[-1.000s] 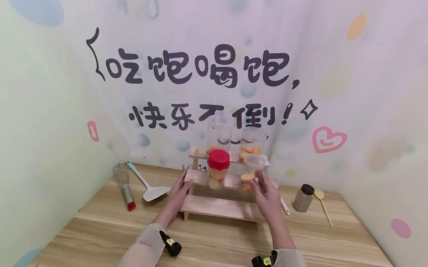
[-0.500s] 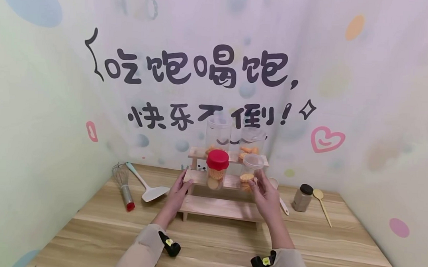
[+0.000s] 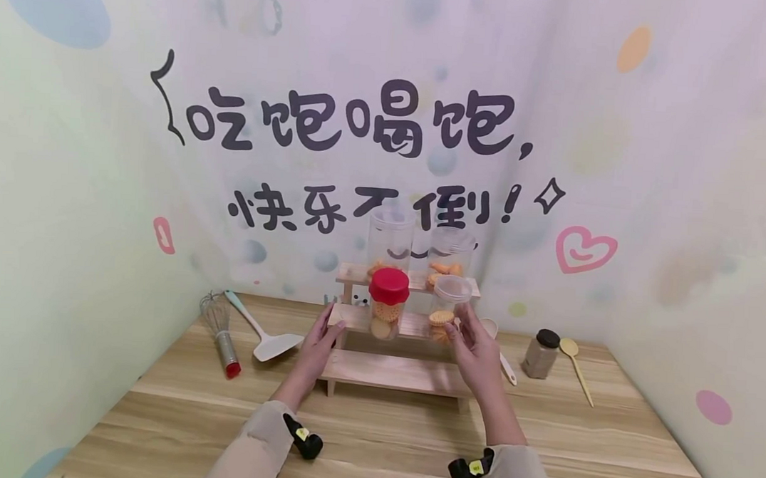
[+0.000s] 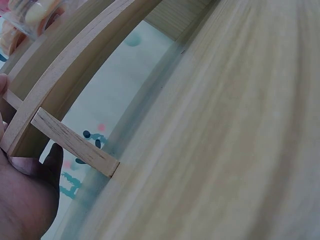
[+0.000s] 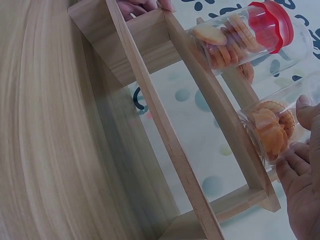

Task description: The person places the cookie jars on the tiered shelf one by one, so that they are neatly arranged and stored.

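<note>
A three-tier wooden display rack (image 3: 393, 371) stands on the table. My left hand (image 3: 316, 346) grips the left end of its middle tier, with thumb and fingers around the board end in the left wrist view. On the right of that tier, my right hand (image 3: 480, 357) holds a clear jar (image 3: 453, 292) between thumb and fingers. Cookies (image 5: 274, 127) lie in the bottom of this jar, which stands upright. To its left is a cookie jar with a red lid (image 3: 389, 287), upright on the same tier.
On the top tier stand two tall clear jars (image 3: 391, 236) with some snacks inside. A whisk (image 3: 224, 339) and white spatula (image 3: 275, 346) lie left of the rack. At right are a white spoon (image 3: 508, 369), a black-lidded jar (image 3: 540, 356) and a wooden spoon (image 3: 576, 369).
</note>
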`<control>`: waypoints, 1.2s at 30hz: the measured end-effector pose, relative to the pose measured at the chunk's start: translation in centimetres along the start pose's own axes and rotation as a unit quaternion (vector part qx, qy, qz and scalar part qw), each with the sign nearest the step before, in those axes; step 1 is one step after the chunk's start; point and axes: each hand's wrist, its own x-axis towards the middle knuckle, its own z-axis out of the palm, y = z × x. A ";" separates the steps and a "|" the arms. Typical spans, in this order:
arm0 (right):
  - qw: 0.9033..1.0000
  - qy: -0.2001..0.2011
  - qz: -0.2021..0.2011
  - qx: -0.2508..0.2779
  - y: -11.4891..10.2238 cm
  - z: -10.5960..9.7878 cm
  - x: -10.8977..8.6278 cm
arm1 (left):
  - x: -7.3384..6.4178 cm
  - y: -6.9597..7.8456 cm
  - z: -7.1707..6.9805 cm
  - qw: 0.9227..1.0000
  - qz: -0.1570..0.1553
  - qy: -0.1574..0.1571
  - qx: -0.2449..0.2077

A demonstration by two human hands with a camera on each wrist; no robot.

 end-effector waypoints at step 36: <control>1.000 -0.008 0.010 -0.011 -3.5 -0.5 -0.2 | -0.5 1.1 -0.1 1.000 -0.017 -0.008 0.011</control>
